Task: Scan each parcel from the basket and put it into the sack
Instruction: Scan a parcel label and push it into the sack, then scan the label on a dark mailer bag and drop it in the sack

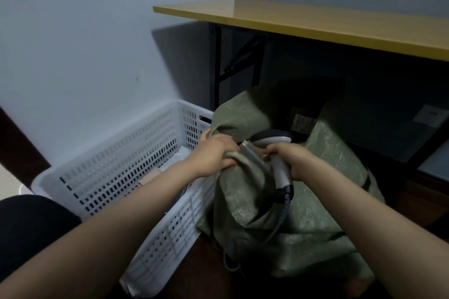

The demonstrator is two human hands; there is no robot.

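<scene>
Two grips closed: left grip (216, 156) clutched the sack (303, 226) rim; right grip (296, 160) held the scanner (279, 172) beside the parcel (252, 154).

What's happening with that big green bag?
Someone is packing parcels. Their left hand grips the rim of the green sack, holding it open. Their right hand holds a scanner, and a flat pale parcel sits right at the sack's mouth. The white basket beside it has a few more things inside.
</scene>
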